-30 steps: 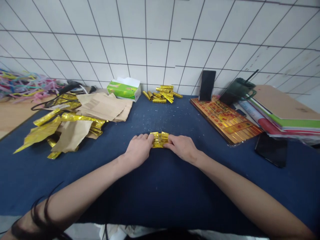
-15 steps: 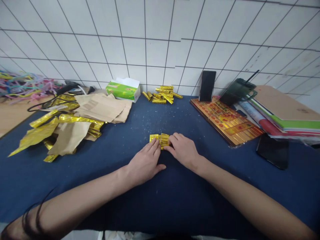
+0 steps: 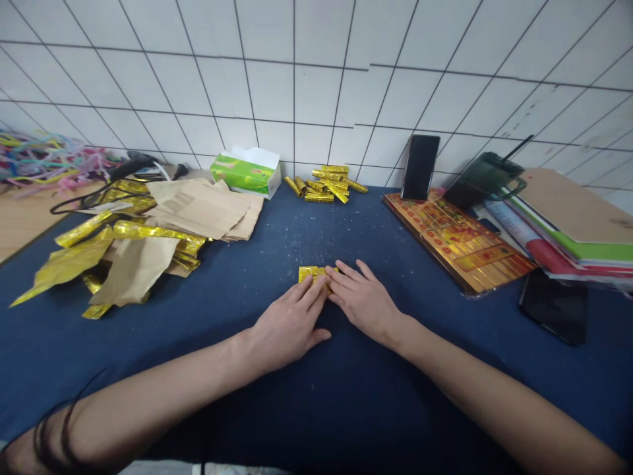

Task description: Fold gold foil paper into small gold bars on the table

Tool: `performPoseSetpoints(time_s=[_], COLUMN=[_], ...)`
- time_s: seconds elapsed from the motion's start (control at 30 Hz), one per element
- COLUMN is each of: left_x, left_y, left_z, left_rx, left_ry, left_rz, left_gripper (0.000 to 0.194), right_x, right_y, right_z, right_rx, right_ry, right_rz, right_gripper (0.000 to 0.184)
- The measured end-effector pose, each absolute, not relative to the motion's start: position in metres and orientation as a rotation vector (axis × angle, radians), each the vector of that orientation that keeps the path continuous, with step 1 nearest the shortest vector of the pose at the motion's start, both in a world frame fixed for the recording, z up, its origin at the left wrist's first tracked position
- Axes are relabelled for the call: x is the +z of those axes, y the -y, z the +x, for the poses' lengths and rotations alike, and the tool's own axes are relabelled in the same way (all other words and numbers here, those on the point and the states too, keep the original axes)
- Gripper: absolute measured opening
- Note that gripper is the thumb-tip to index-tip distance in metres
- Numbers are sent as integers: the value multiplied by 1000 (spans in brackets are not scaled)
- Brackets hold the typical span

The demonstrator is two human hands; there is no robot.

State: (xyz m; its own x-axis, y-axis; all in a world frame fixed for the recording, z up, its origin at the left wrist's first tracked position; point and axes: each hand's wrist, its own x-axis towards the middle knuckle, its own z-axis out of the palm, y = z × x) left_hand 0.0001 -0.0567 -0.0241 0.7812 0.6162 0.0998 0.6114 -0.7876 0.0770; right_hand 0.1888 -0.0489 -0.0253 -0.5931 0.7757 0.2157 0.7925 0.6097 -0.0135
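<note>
A small piece of gold foil paper (image 3: pixel 308 271) lies on the blue tabletop in front of me, partly covered by my fingers. My left hand (image 3: pixel 287 324) rests on its near side, fingers stretched out and thumb apart. Over the right end of the foil, my right hand (image 3: pixel 364 302) lies with its fingers extended and spread, their tips close to those of the left. Several rolled gold foil tubes (image 3: pixel 330 186) are heaped farther back, against the tiled wall.
Crumpled gold foil strips (image 3: pixel 79 260) and brown paper (image 3: pixel 198 206) cover the left side. A green tissue box (image 3: pixel 247 173) stands by the wall. To the right are an upright phone (image 3: pixel 420 167), a gold-red packet (image 3: pixel 459 244), a dark mug (image 3: pixel 482 181), stacked folders (image 3: pixel 578 204) and a black device (image 3: pixel 554 307).
My right hand has gone from gripping the foil's right end to lying over it with fingers spread. My left hand stays pressed on the foil. The view has shifted slightly.
</note>
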Motion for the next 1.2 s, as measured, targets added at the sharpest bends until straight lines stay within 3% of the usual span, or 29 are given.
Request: performPoseSetpoints(time_s=[0.1,0.27,0.37,0.73,1.2], left_x=[-24,-22,-23,-27,-22], left_y=[56,57,58,56,56], left_z=[-1,-3,-4,-7,-6], left_rx=[171,141,127,107,80], left_ry=[-994,-962,-936,-907,-906], left_rz=[2918,2873,2875,2871,2849], left_gripper=[61,77,84,91,90], right_x=[-24,-28,-29,-28,-26], right_y=[50,55,56,60,75], right_z=[190,196,199,207,207], right_rx=[-86,13,45,44,127], right_ry=[2699,2783,2810,2819,2838], right_rz=[-1312,-1282,-1286,-1450,-1247], right_gripper=[39,69,76,79,68])
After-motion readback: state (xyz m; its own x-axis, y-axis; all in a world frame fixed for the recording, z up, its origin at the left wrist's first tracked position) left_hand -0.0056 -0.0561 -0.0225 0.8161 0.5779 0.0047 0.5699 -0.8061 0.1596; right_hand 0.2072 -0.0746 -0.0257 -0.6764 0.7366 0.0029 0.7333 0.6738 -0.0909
